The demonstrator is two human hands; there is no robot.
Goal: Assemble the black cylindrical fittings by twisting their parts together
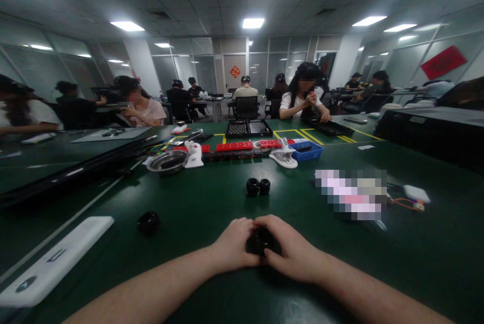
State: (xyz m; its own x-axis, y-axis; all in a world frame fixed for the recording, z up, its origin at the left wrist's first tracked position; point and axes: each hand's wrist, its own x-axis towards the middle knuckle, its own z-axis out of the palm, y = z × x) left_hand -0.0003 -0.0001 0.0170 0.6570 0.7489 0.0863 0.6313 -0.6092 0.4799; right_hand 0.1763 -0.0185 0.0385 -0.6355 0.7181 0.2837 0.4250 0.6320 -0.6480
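Both of my hands are curled around one glossy black round part (261, 241) low over the green table. My left hand (235, 244) grips its left side, and my right hand (293, 248) wraps its right side with the thumb at the near face. Fingers cover much of it, so its exact kind is hidden. Beyond my hands stand two similar black ring-shaped parts, the left one (252, 186) and the right one (264, 186), side by side. Another black round part (148, 222) lies apart to the left.
A white elongated case (60, 258) lies at left. Farther back are a metal bowl (168, 162), a row of red blocks (234, 146), a white clip-like stand (284, 155) and a blue bin (308, 151). A blurred pink item (350, 195) lies right. A person (302, 94) sits across the table.
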